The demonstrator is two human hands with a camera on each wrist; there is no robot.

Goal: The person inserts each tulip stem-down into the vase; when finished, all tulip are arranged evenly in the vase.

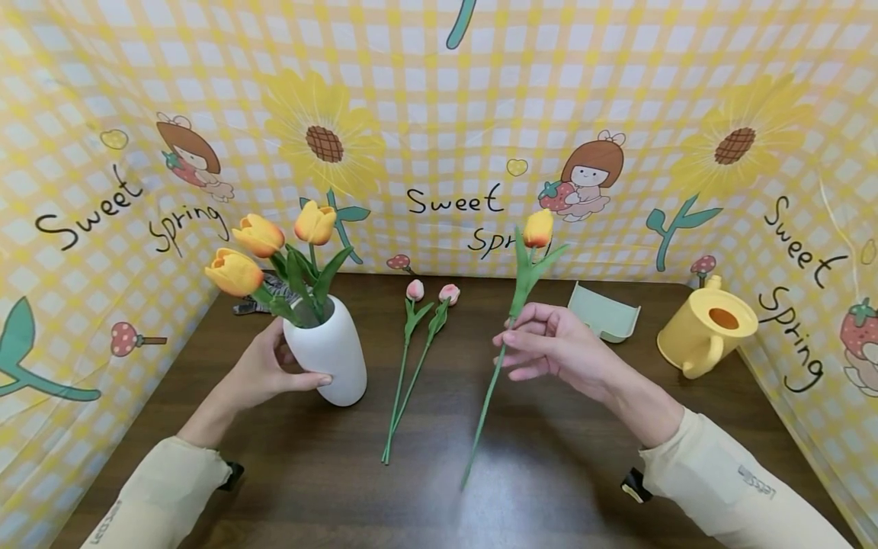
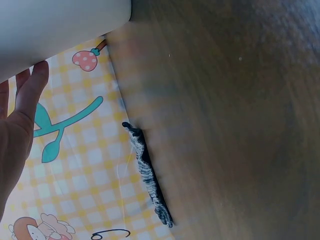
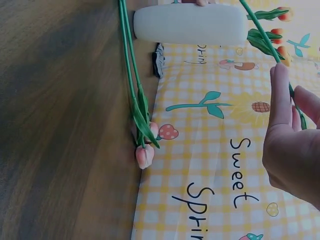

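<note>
1. Vase (image 1: 336,354): white, containing three yellow-orange tulips (image 1: 257,235). The left hand (image 1: 264,370) grips its side, thumb in front.
2. Right hand (image 1: 549,343): thumb and fingers pinch the stem of a single yellow-orange tulip (image 1: 538,229), right of two pink tulips (image 1: 414,290) on the table (image 1: 302,465).
3. Legible text: "Sweet Spring", on the checked backdrop (image 1: 439,114). Sleeve (image 1: 727,465) print: illegible.
4. Head view only: yellow watering can (image 1: 677,332), contents indeterminate; pale green tray (image 1: 604,311).

Head view is facing down across desk (image 1: 549,488) to its far edge; wrist views, rolled sideways, are looking closer; all sharing vase (image 1: 336,358).
</note>
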